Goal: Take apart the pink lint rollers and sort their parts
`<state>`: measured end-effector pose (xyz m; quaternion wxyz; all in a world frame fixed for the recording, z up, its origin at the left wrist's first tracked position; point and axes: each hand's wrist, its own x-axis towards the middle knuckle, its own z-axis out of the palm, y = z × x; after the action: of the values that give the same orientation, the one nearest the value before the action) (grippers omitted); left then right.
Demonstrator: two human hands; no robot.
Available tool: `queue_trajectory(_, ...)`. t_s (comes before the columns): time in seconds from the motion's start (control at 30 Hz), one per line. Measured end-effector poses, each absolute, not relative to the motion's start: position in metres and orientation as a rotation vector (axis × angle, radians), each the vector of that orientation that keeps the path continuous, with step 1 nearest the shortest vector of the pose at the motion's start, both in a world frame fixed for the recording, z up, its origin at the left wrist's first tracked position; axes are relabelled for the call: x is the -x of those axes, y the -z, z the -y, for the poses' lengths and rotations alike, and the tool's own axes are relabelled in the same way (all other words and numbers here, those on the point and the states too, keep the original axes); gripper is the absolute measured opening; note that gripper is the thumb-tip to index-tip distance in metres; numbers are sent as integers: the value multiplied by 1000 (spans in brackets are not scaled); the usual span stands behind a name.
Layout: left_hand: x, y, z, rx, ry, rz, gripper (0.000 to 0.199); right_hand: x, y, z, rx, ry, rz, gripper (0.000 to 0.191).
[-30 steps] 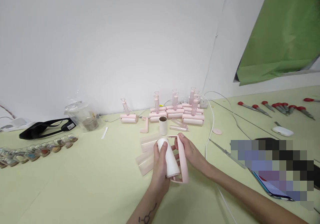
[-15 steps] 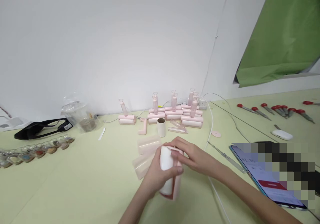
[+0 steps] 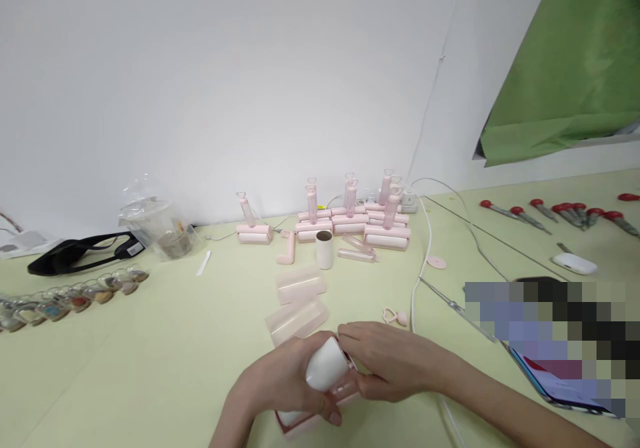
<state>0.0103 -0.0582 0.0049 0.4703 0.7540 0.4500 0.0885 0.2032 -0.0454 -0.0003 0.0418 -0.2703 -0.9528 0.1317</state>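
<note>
Near the bottom centre, my left hand (image 3: 287, 378) is wrapped round a lint roller with a white roll (image 3: 327, 365) and a pink casing. My right hand (image 3: 385, 361) has its fingers closed on the roller's upper right end. The roller is tilted, and the fingers partly cover it. Just beyond my hands lie two clear pink curved covers (image 3: 300, 285). A small pink heart-shaped piece (image 3: 396, 317) rests past my right hand. Farther back stands a white paper roll (image 3: 325, 251), beside a pink handle part (image 3: 287, 248) and clear pink tubes (image 3: 358, 255).
Several pink rollers with upright handles (image 3: 387, 237) stand along the wall. At left are a plastic cup (image 3: 173, 238), a black strap (image 3: 80, 255) and small jars (image 3: 77, 301). A white cable (image 3: 423, 261), tweezers (image 3: 453, 305), a phone (image 3: 555, 381) and red-tipped tools (image 3: 567, 211) are at right.
Both hands and the roller have moved down toward me, and the roller has tipped over from nearly upright. The heart-shaped piece, hidden before, now shows. The camera view has shifted slightly.
</note>
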Motion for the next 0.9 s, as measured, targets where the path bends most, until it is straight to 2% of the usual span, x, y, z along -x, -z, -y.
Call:
queue_trajectory(0.33,-2,-6,64,-1880,-174,-1123,54,-202,2,46,707,-618,2834,13)
queue_trajectory(0.47,-1,-12,65,-1902,-168,-1084,49,-207,-2,42,754,-703,2771,5)
queue_trajectory(0.63,-5,-11,64,-1883,-394,-1076,65,-220,-12,32,964,-885,2510,24)
queue_trajectory(0.7,-12,-9,65,-1796,-525,-1147,58,-220,-13,32,983,-1062,2351,24)
queue_trajectory(0.8,-24,-8,68,-1664,-727,-1209,46,-211,-9,35,884,-1405,2026,34)
queue_trajectory(0.83,-26,-9,69,-1672,-781,-1203,51,-208,-7,37,839,-1490,1904,33)
queue_trajectory(0.9,-21,-9,68,-1774,-862,-1196,81,-203,-5,37,803,-1547,1703,26)
